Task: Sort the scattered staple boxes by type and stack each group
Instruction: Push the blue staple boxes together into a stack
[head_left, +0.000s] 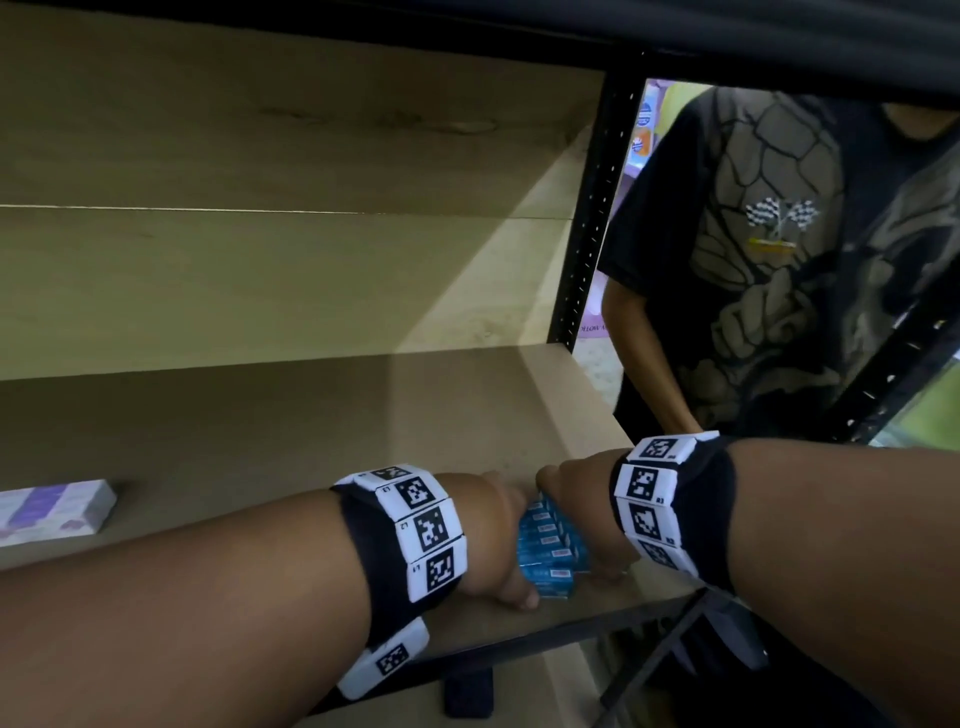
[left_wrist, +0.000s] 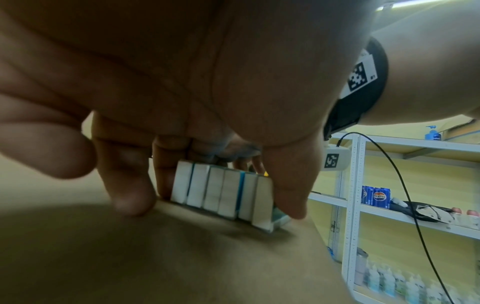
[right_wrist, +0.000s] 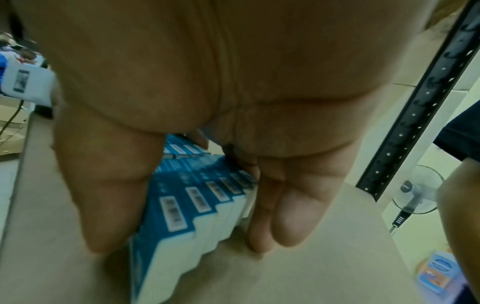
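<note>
Wooden shelf board (head_left: 291, 431) in a black metal rack, lit dim; near its front right edge a row of blue staple boxes (head_left: 548, 540) stands side by side on the board, pressed together between both hands. Left hand (head_left: 493, 540) is on the left side of the row, thumb tip down on the board at the near end, fingers curled round the far left side. Right hand (head_left: 582, 519) is on the right side of the row, thumb over the near left part and fingers laid straightish down the right flank, so it clamps the row. Left wrist view shows the white end faces of the blue staple boxes (left_wrist: 223, 193), roughly six in a line, with left fingers (left_wrist: 130, 181) touching the board just beside them and the other hand's fingertip at the row's right end. Right wrist view shows barcode labels on the blue top faces of the boxes (right_wrist: 192, 197), stepped unevenly, thumb (right_wrist: 109, 185) on one side and fingers (right_wrist: 291, 201) on the other; more blue boxes sit behind them, count unclear. Far left on the same board lies a flat white and purple box (head_left: 52, 512), well apart from the hands. Beyond the rack's right post stands a person in a dark printed shirt (head_left: 779, 260).
</note>
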